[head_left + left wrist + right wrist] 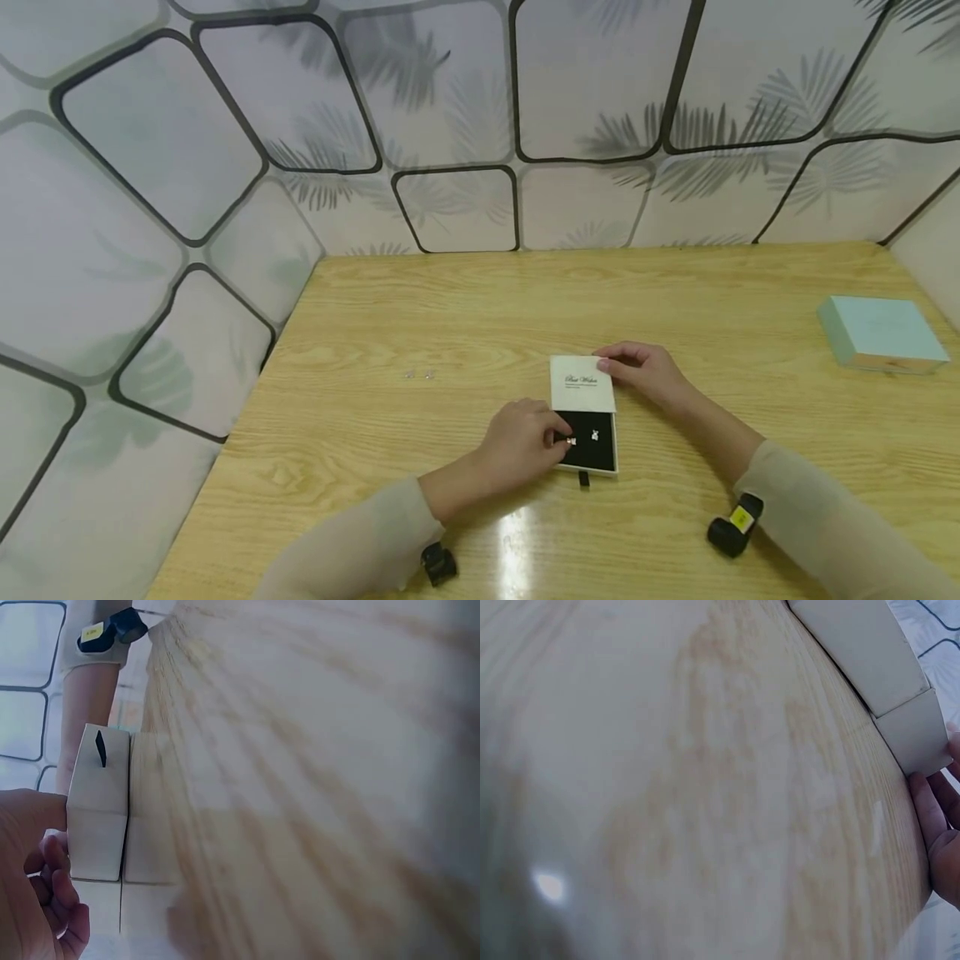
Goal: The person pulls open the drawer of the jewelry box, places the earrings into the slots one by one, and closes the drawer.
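Left ornament (572, 442): a tiny shiny piece on the left half of the drawer's black pad (585, 457), right at the left hand's fingertips; too small to tell its exact form
Right ornament (596, 435): a similar small piece on the pad's right half, untouched
Drawer (616, 454): the pale tray around the pad, standing out of its sleeve toward the person, with a black pull tab (584, 479) at the near edge
Sleeve (582, 400): the white cover printed in script, flat on the desk and behind the exposed pad
Step in hand: by my reading, the left ornament is being set or adjusted on the pad while the box is steadied
Next move calls for: probably a light, exact fingertip touch on that ornament, with the sleeve kept from sliding
Left hand (521, 440): thumb and forefinger nearly together, apparently pinching the left ornament; the left wrist view shows the other fingers curled beside the box
Right hand (647, 373): gripping the sleeve's far right corner, thumb on top and fingers at the edge
Loose bits: two small clear pieces, one (409, 375) just beside the other (429, 375), left of the box
Mint box (885, 327): well apart, at the far right of the desk (720, 312)
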Available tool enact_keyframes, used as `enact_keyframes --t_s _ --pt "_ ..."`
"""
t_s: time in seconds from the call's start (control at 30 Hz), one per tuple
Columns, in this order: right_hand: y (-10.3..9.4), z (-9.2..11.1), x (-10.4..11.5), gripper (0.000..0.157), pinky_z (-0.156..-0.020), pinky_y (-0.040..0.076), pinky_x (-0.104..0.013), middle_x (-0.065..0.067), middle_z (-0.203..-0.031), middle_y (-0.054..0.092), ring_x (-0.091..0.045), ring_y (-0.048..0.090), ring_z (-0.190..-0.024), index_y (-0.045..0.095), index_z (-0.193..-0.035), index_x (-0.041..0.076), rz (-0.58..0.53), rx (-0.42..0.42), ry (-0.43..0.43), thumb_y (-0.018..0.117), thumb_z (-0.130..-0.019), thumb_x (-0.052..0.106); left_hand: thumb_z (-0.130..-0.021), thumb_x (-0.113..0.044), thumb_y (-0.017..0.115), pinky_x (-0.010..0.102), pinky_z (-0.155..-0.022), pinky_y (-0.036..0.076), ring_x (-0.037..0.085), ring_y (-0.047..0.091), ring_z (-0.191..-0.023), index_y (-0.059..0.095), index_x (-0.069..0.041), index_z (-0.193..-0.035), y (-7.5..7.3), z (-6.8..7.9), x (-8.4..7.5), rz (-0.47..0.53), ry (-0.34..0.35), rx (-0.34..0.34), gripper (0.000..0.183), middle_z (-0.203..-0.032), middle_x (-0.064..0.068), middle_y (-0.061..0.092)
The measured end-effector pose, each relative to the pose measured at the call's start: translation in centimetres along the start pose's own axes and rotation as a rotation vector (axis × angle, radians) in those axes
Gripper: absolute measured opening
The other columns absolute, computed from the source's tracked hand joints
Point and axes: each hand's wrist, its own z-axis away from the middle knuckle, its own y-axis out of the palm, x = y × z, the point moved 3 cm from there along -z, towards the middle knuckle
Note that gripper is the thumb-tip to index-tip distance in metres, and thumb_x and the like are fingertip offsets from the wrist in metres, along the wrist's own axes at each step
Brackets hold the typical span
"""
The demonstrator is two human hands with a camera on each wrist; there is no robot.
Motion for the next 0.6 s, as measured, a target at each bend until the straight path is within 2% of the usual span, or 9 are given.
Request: enact_keyframes --t_s 0.2,0.43,0.6 --pt "0.04 0.07 0.10 0.036 -0.077 0.048 -0.015 -0.011 -0.110 0.068 -0.002 0.060 -0.091 0.066 -0.110 -0.001 0.007 0.002 -0.014 0.068 -0.088 0.028 -0.083 -0.025 0.070 0.013 -0.059 0.031 0.001 0.042 -0.062 0.075 -0.020 -0.086 -0.16 0.00 -0.04 0.022 -0.029 0.014 0.008 -0.066 -0.014 0.053" --pt "0.09 0.14 0.13 0.036 -0.076 0.049 -0.015 -0.011 -0.111 0.067 -0.003 0.060 -0.091 0.067 -0.110 0.000 0.007 -0.001 -0.013 0.068 -0.088 0.028 -0.086 -0.029 0.069 0.014 -0.062 0.033 0.002 0.047 -0.065 0.074 -0.021 -0.092 0.09 0.10 0.04 -0.004 0.052 0.007 0.012 -0.069 -0.013 0.057" --pt "0.00 0.10 0.09 0.038 -0.078 0.049 -0.015 -0.012 -0.111 0.067 -0.003 0.060 -0.092 0.066 -0.111 -0.001 0.003 0.008 -0.007 0.068 -0.088 0.029 -0.085 -0.031 0.070 0.013 -0.061 0.033 0.001 0.046 -0.065 0.073 -0.021 -0.085 0.17 0.01 0.17 0.006 0.049 0.016 0.011 -0.068 -0.014 0.056"
